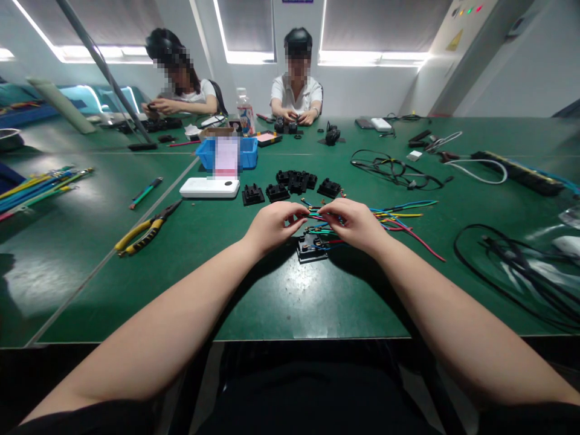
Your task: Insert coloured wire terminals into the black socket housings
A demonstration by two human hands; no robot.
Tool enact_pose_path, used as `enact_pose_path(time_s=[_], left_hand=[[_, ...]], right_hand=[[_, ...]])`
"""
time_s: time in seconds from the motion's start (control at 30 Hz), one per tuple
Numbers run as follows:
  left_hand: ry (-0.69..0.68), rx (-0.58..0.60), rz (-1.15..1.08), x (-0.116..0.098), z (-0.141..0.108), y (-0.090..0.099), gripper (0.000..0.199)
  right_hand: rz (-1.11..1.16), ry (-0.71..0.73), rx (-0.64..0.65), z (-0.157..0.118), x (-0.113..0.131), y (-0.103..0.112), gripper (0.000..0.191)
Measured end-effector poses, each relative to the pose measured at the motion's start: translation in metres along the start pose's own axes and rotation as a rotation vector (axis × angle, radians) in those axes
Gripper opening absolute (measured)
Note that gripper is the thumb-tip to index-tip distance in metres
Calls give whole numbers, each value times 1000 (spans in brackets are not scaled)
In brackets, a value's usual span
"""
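My left hand (277,225) is pinched around the left end of some thin coloured wires. Close beside it on the right, my right hand (351,222) pinches the same wires; its fingertips nearly meet the left ones. Below the fingers a black plastic part (312,256) lies on the green table, with red, blue and green wires at its top. A bundle of loose wires (408,215) spreads out to the right from under my right hand. Behind my hands sits a group of black plastic parts (297,180). Which wire each finger touches is too small to tell.
Yellow-handled pliers (144,231), a white power bank (209,188) and a blue bin (248,152) are to the left. Black cables (507,266) lie at right. Wire bundles (40,187) rest far left. Two people sit across the table (181,314), their hands on small black parts.
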State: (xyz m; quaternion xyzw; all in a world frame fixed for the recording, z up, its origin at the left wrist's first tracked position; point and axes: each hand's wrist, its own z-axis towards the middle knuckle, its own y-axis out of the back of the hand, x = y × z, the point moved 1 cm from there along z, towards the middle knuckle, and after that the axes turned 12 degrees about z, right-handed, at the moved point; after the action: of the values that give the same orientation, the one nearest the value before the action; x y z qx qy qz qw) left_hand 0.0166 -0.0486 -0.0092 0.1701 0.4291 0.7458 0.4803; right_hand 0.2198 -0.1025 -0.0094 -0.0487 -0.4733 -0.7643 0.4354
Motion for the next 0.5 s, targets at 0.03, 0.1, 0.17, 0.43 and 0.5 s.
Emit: enact_pose_path(time_s=[0.03, 0.1, 0.17, 0.43, 0.5], left_hand=[[-4, -4, 9, 0, 0, 0, 15], [-5, -8, 16, 1, -1, 0, 17], [-1, -4, 15, 1, -1, -1, 18], [29, -18, 35, 2, -1, -1, 13], [31, -19, 40, 1, -2, -1, 13]], right_hand=[[2, 1, 4, 0, 0, 0, 16], [6, 3, 16, 0, 1, 0, 15], [12, 5, 32, 0, 3, -1, 13], [42, 13, 80, 0, 9, -5, 6], [52, 8, 75, 0, 10, -5, 6]])
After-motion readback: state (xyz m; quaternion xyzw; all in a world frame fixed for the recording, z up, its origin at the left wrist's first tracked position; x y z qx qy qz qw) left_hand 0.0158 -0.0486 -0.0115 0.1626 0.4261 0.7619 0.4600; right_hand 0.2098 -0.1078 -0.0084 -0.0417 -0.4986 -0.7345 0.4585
